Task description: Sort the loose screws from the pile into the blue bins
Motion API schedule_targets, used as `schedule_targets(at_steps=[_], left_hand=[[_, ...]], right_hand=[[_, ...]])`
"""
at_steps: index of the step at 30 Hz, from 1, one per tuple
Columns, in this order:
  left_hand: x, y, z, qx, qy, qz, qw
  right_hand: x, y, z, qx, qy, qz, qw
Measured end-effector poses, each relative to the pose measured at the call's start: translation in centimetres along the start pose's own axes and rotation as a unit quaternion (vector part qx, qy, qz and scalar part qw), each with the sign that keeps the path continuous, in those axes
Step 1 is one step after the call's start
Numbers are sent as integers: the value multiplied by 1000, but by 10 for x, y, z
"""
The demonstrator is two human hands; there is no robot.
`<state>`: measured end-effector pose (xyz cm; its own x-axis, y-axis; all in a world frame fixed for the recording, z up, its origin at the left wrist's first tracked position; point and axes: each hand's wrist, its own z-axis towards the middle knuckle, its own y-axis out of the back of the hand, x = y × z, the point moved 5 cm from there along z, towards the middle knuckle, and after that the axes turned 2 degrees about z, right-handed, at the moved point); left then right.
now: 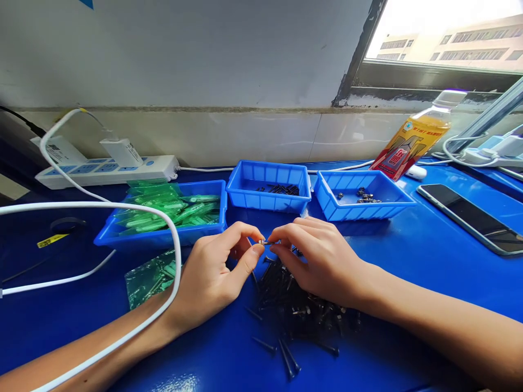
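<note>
Fingers of left hand and right hand pinch one screw | loose screws on surface | three trays near its back edge

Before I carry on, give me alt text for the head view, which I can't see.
A left hand and right hand hold a small metal fastener between them above dark screws piled on a blue tabletop. Behind are three blue bins, green packets in the leftmost; a bottle and phone are at right.

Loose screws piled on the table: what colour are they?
The loose screws are mostly black; the head view shows them best.
</note>
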<state>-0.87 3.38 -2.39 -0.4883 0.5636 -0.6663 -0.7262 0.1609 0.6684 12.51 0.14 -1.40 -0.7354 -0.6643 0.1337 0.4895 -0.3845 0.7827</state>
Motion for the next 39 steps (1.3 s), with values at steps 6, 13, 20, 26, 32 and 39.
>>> schedule_targets(at_steps=[6,13,20,26,32,39], left_hand=[[2,-1,1,12,13,-8,1000],[1,-2,1,14,2,-23,1000],[0,-1,0,0,-11,-16,1000],[1,0,0,3,0,-25,1000],[0,-1,1,13,-16,-18,1000],[0,-4,1,21,-32,-22,999]], right_hand=[[0,1,0,-11,-5,0,1000],[1,2,1,17,-12,3,1000],[-1,0,0,13,-14,6,1000],[0,0,0,4,-3,2,1000],[3,0,1,5,0,3,1000],[2,1,1,8,-15,5,1000]])
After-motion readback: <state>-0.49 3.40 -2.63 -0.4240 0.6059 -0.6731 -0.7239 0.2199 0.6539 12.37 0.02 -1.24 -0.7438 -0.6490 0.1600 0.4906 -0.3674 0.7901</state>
